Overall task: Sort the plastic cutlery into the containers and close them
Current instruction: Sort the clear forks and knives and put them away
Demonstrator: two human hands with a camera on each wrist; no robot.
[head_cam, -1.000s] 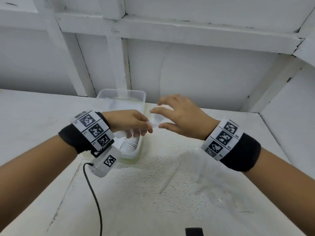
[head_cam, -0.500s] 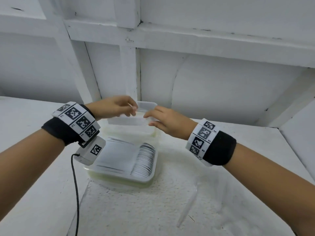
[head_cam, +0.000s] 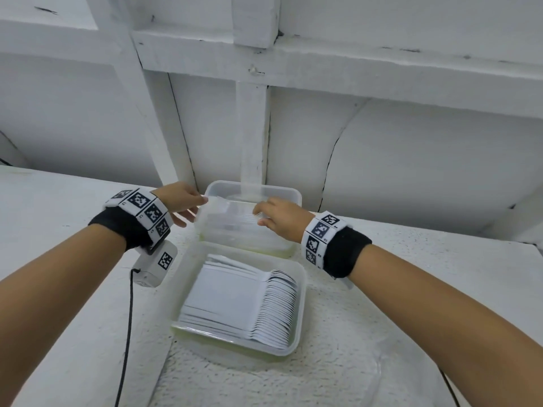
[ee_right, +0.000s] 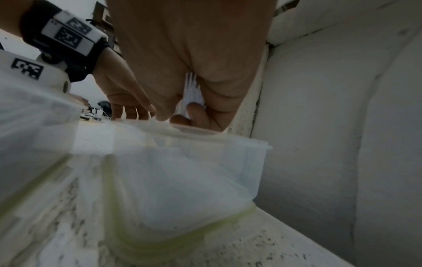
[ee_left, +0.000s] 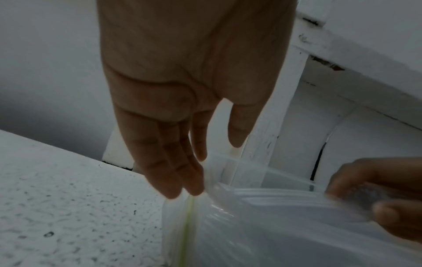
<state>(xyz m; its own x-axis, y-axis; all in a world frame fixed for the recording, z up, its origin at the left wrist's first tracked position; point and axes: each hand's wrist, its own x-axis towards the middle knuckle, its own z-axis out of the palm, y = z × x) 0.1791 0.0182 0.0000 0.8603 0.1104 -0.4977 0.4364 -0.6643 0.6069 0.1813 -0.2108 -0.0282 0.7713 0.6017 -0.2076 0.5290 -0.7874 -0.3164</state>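
On the white textured surface (head_cam: 367, 304), against the white panelled wall, two clear rectangular plastic containers stood one behind the other. The near container (head_cam: 299, 333) lay open and held a neat row of white plastic spoons (head_cam: 264, 306), their handles pointing left and their bowls overlapping along the right side. The far container (head_cam: 289, 195) stood just behind it, touching or nearly so.

Both hands held a clear plastic lid (head_cam: 232, 218) over the far container, tilted, with its near edge lower. The left hand (head_cam: 182, 202) pinched the lid's left end between thumb and fingers; in the left wrist view the fingers (ee_left: 173, 171) lay almost straight along the lid's corner, the thumb above it. The right hand (head_cam: 279, 217) had its grip closed on the lid's right end, its fingers curled over the edge. In the right wrist view a white plastic fork (ee_right: 193, 88) showed behind the right palm, tines up; whether the right hand held it too, I could not tell.

Black wristbands with white coded tags sat on both wrists, and a small white camera box (head_cam: 154, 264) hung under the left wrist with a black cable (head_cam: 127, 324) trailing from it across the surface.
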